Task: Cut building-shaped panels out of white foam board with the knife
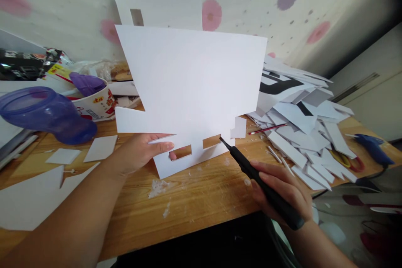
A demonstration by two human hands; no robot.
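My left hand [143,150] pinches the lower left of a large white foam board cutout [194,75]. The thumb lies on its front, and a fingertip shows through the left of two rectangular openings near the bottom. The board stands tilted up above the table. My right hand [279,188] is wrapped round a black pen-shaped tool [251,169] with a thin dark tip. That tip is at the right edge of the right-hand opening; whether it touches is hard to tell. Behind rises another white board piece [176,4] with a small square hole.
On the wooden table [201,209] lie white crumbs. A heap of white offcuts [298,125], a red pencil [266,129] and a blue glue gun [372,146] are on the right. To the left are a purple translucent vessel [47,113], a paper tub [97,100] and flat white pieces [34,197].
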